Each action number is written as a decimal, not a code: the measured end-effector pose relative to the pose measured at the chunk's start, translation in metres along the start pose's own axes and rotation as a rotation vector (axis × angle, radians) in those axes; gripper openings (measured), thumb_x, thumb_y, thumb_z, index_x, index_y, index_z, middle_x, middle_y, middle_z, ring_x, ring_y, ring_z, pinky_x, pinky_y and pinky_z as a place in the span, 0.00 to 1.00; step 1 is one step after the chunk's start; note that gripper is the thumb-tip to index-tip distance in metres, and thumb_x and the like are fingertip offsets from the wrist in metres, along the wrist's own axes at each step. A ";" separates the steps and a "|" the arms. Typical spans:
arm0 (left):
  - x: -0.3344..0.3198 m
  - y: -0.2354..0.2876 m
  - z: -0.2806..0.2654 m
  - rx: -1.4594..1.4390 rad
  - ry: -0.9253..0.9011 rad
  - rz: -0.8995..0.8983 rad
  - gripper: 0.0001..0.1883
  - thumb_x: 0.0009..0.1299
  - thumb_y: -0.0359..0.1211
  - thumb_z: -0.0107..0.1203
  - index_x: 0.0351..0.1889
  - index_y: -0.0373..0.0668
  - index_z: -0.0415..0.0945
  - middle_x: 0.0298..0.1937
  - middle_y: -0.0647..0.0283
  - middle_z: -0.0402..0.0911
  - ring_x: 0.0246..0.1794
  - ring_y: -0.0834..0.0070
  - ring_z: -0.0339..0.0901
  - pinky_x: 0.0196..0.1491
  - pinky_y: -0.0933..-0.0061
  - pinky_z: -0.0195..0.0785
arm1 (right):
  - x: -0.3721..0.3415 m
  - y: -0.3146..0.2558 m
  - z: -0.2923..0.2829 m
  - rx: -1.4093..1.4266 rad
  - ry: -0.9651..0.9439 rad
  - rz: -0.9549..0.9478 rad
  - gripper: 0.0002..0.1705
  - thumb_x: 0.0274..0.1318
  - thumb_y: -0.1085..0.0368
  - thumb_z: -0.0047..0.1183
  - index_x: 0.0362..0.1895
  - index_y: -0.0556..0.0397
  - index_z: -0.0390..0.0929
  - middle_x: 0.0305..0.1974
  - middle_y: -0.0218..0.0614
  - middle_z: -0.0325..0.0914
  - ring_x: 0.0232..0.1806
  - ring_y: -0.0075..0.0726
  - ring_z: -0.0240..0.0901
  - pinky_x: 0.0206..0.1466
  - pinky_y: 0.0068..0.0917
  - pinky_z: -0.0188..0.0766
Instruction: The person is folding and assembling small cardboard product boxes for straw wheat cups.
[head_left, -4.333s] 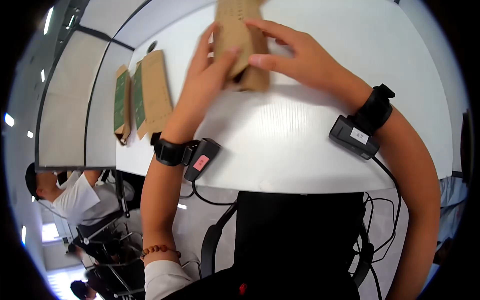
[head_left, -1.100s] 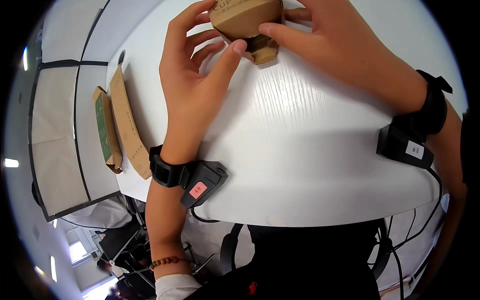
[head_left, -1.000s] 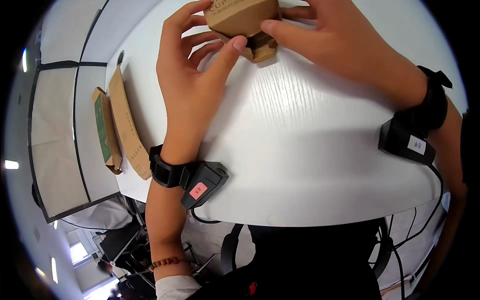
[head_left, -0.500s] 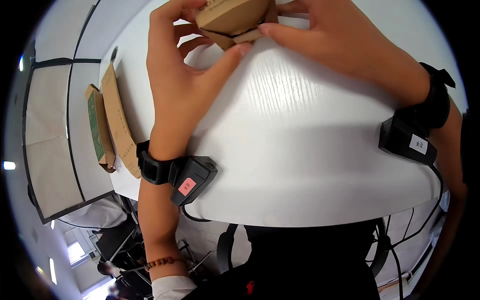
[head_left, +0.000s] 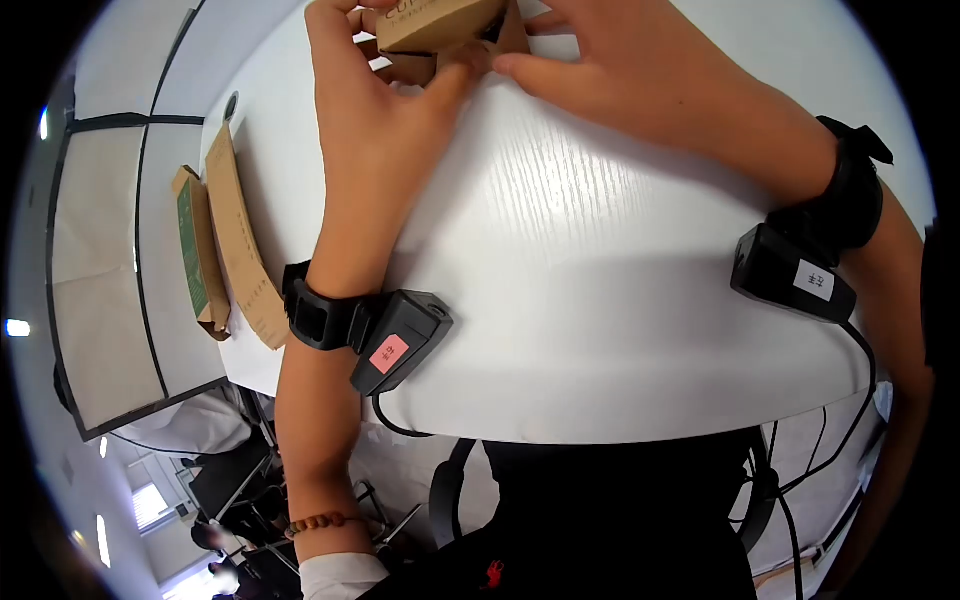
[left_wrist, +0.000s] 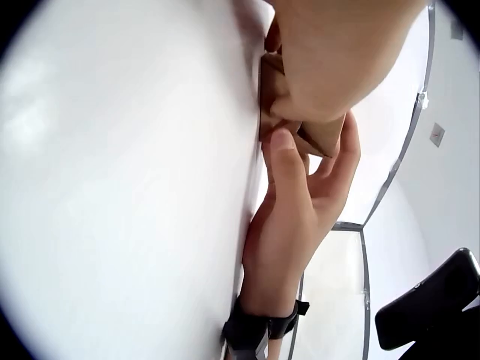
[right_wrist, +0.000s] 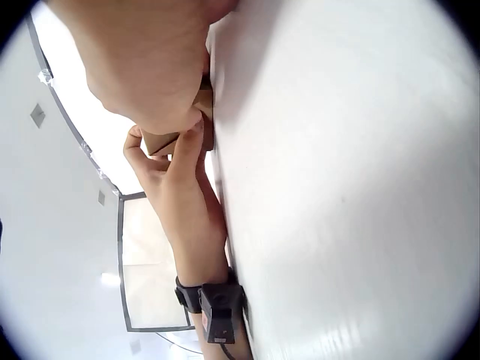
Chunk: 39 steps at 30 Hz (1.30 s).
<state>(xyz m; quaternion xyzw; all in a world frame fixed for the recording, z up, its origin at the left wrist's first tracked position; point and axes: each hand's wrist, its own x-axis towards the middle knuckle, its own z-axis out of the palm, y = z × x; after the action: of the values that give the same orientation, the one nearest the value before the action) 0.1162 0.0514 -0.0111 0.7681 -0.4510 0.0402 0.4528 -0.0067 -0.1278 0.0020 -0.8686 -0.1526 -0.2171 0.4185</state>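
Both hands hold a brown cardboard box [head_left: 440, 25], lettered "CUP", at the top edge of the head view. Curled around its left side are the fingers of the left hand [head_left: 375, 135], its thumb on the flaps at the near end. The right hand [head_left: 660, 95] grips the other side, its thumb tip close beside the left thumb. In the left wrist view the right hand [left_wrist: 289, 210] holds the box [left_wrist: 322, 135] near the tabletop; the right wrist view shows the left hand [right_wrist: 187, 202] against the box [right_wrist: 161, 142]. The box's far part is out of view.
A green-and-brown box [head_left: 200, 255] and a long brown cardboard piece [head_left: 240, 240] lie at the left of the white table [head_left: 600, 330]. Partition panels [head_left: 95, 220] stand beyond. Cables hang near the chair at lower right.
Against half a second ago, the thumb tips are closer together at the near-end flaps, and the box sits a little higher in the head view. Earlier, its near end showed a wider dark gap.
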 end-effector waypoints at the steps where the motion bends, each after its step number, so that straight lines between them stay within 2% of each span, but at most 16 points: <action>1: -0.003 0.001 -0.003 -0.001 -0.031 0.005 0.39 0.61 0.30 0.74 0.67 0.43 0.60 0.62 0.53 0.72 0.57 0.69 0.76 0.58 0.68 0.75 | -0.002 0.001 -0.002 0.047 0.006 -0.046 0.36 0.56 0.75 0.56 0.70 0.52 0.65 0.70 0.52 0.55 0.58 0.56 0.75 0.58 0.39 0.80; 5: -0.016 0.007 -0.009 0.122 -0.031 0.077 0.44 0.62 0.33 0.75 0.72 0.41 0.59 0.61 0.52 0.74 0.56 0.70 0.77 0.57 0.69 0.75 | -0.007 0.019 -0.002 0.322 -0.056 -0.265 0.41 0.59 0.71 0.57 0.76 0.49 0.58 0.72 0.53 0.52 0.69 0.57 0.66 0.65 0.38 0.80; 8: -0.008 0.010 -0.014 0.046 0.061 -0.187 0.41 0.62 0.35 0.74 0.70 0.40 0.62 0.53 0.55 0.79 0.50 0.72 0.80 0.53 0.73 0.74 | -0.002 0.013 -0.007 0.284 -0.167 -0.084 0.43 0.62 0.67 0.58 0.78 0.50 0.54 0.73 0.53 0.50 0.72 0.56 0.62 0.66 0.37 0.80; 9: -0.003 -0.003 -0.023 0.088 0.133 -0.138 0.35 0.61 0.34 0.73 0.65 0.40 0.67 0.48 0.53 0.81 0.40 0.71 0.82 0.42 0.73 0.77 | 0.000 0.013 -0.010 0.363 -0.183 0.016 0.43 0.62 0.67 0.58 0.78 0.50 0.54 0.74 0.54 0.51 0.73 0.55 0.62 0.66 0.37 0.79; 14: 0.005 -0.024 -0.098 -0.210 0.414 0.239 0.25 0.69 0.22 0.59 0.65 0.37 0.70 0.58 0.53 0.79 0.55 0.66 0.80 0.53 0.65 0.79 | 0.012 0.013 -0.015 0.348 -0.233 0.274 0.33 0.65 0.64 0.58 0.72 0.53 0.65 0.72 0.53 0.56 0.71 0.50 0.65 0.67 0.37 0.77; 16: 0.002 0.007 -0.139 -0.289 0.558 0.247 0.26 0.70 0.23 0.57 0.66 0.32 0.65 0.59 0.49 0.78 0.55 0.62 0.81 0.53 0.54 0.83 | 0.009 0.017 -0.013 0.345 -0.206 0.243 0.29 0.66 0.63 0.57 0.69 0.52 0.68 0.72 0.52 0.57 0.70 0.48 0.66 0.67 0.36 0.76; 18: -0.005 0.014 -0.159 -0.011 0.857 0.177 0.29 0.71 0.26 0.59 0.69 0.34 0.61 0.62 0.49 0.76 0.54 0.63 0.82 0.56 0.57 0.80 | 0.007 0.012 -0.015 0.296 -0.202 0.197 0.28 0.67 0.64 0.57 0.68 0.52 0.68 0.71 0.51 0.58 0.69 0.46 0.67 0.67 0.36 0.76; 20: -0.015 -0.015 -0.212 0.044 0.716 -0.187 0.39 0.71 0.33 0.64 0.76 0.36 0.55 0.69 0.45 0.70 0.63 0.59 0.76 0.64 0.54 0.71 | 0.004 0.011 -0.011 0.243 -0.175 0.139 0.25 0.67 0.65 0.56 0.66 0.53 0.70 0.70 0.49 0.62 0.67 0.44 0.69 0.66 0.35 0.75; 22: -0.026 -0.039 -0.241 0.433 0.727 -0.483 0.48 0.68 0.40 0.69 0.79 0.35 0.51 0.75 0.43 0.63 0.72 0.56 0.67 0.71 0.54 0.61 | 0.002 0.026 0.015 0.155 -0.005 0.002 0.18 0.63 0.70 0.60 0.57 0.48 0.78 0.65 0.40 0.73 0.63 0.38 0.75 0.59 0.32 0.78; 23: -0.039 -0.040 -0.241 0.591 0.731 -0.469 0.51 0.66 0.44 0.70 0.81 0.35 0.50 0.77 0.42 0.61 0.76 0.53 0.60 0.73 0.56 0.57 | 0.001 0.024 0.011 0.150 -0.078 0.047 0.15 0.66 0.70 0.55 0.56 0.49 0.76 0.70 0.37 0.67 0.67 0.35 0.70 0.63 0.35 0.78; 26: -0.082 -0.036 -0.219 0.815 0.373 -0.323 0.37 0.68 0.48 0.69 0.69 0.36 0.70 0.68 0.44 0.73 0.68 0.54 0.71 0.67 0.58 0.65 | 0.000 0.029 0.015 0.231 -0.058 0.011 0.16 0.64 0.66 0.58 0.55 0.49 0.76 0.60 0.32 0.73 0.63 0.41 0.71 0.63 0.38 0.78; 28: -0.098 -0.049 -0.182 0.871 0.057 -0.653 0.45 0.63 0.54 0.71 0.70 0.35 0.70 0.61 0.44 0.79 0.59 0.54 0.79 0.61 0.60 0.70 | 0.001 0.030 0.012 0.183 -0.089 -0.016 0.15 0.64 0.67 0.58 0.54 0.49 0.76 0.60 0.32 0.73 0.63 0.41 0.71 0.63 0.37 0.78; 33: -0.078 0.002 -0.155 0.538 0.047 -0.649 0.39 0.65 0.43 0.66 0.73 0.36 0.67 0.58 0.44 0.81 0.57 0.60 0.80 0.59 0.66 0.72 | 0.000 0.028 0.014 0.190 -0.056 -0.007 0.22 0.63 0.64 0.59 0.61 0.48 0.75 0.60 0.35 0.73 0.60 0.42 0.73 0.62 0.37 0.79; 34: -0.070 0.018 -0.146 0.263 0.012 -0.595 0.42 0.62 0.45 0.67 0.72 0.35 0.68 0.55 0.44 0.83 0.47 0.65 0.84 0.49 0.67 0.77 | 0.000 0.025 0.014 0.192 -0.049 -0.013 0.24 0.64 0.63 0.60 0.64 0.48 0.74 0.61 0.36 0.73 0.60 0.42 0.74 0.62 0.37 0.79; 37: -0.047 0.080 -0.096 -0.515 -0.120 -0.616 0.29 0.70 0.37 0.56 0.68 0.35 0.69 0.54 0.53 0.84 0.50 0.70 0.84 0.52 0.71 0.76 | 0.002 0.011 0.006 0.355 -0.030 0.103 0.38 0.63 0.57 0.63 0.75 0.43 0.65 0.68 0.39 0.68 0.61 0.41 0.73 0.67 0.38 0.74; 39: -0.034 0.086 -0.053 -0.352 -0.140 -0.503 0.31 0.73 0.38 0.58 0.70 0.35 0.62 0.54 0.56 0.82 0.50 0.70 0.83 0.52 0.73 0.76 | 0.007 0.017 0.008 0.487 0.039 0.133 0.37 0.65 0.60 0.60 0.76 0.48 0.63 0.71 0.43 0.65 0.66 0.42 0.70 0.71 0.38 0.69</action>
<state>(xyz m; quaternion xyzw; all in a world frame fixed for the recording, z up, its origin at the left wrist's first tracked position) 0.0518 0.0967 0.0605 0.7662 -0.2769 -0.2051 0.5424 0.0092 -0.1311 -0.0106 -0.7461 -0.1346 -0.1625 0.6316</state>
